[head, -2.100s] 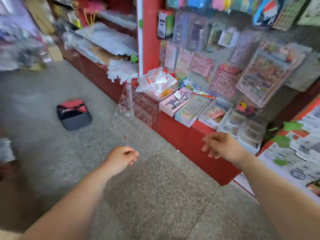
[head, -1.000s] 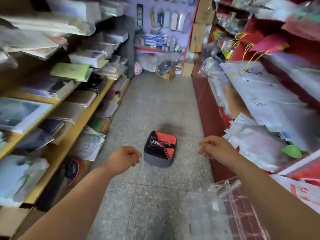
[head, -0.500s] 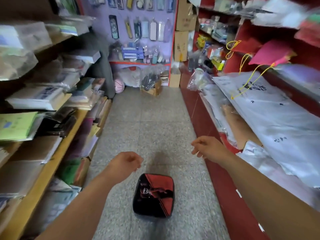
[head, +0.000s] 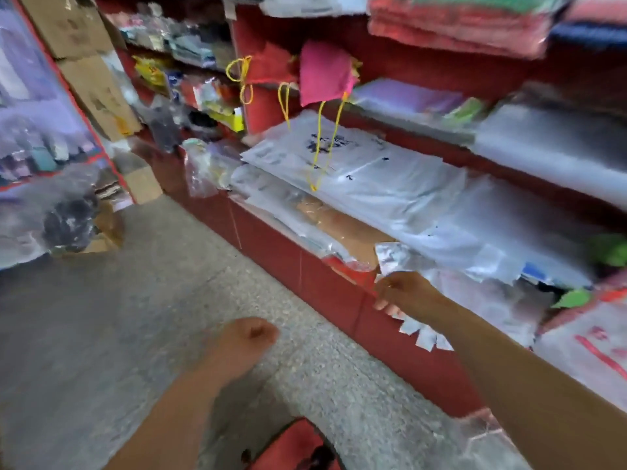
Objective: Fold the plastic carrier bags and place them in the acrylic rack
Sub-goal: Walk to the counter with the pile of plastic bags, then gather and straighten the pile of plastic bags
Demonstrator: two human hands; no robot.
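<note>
Round swung the view, off the aisle and onto the red shelf (head: 325,290) on the right, and the red-and-black box (head: 298,447) dropped to the bottom edge, right at the person's feet. The right grip (head: 402,293) was now up at the shelf's front lip, fingers curled, just beside a loose crinkled bag; whether it pinched any plastic I could not tell through the blur. The left grip (head: 246,337) hung over the floor (head: 118,317), fingers curled in on themselves around nothing.

The plastic carrier bags (head: 373,178) lay in slack, overlapping heaps along the shelf, some corners hanging over the edge. That was the danger: slick film stacked on slick film. Tug one sheet one-handed and its neighbours could have slid off with it onto the floor. Yellow cords (head: 325,144) dangled onto the top of the pile, ready to snag a lifted bag.

What was probably the acrylic rack (head: 481,432) showed only as a clear smear low down, under the right forearm. A careless elbow on the way back might have knocked it, and the box underfoot was a trip waiting to happen.
</note>
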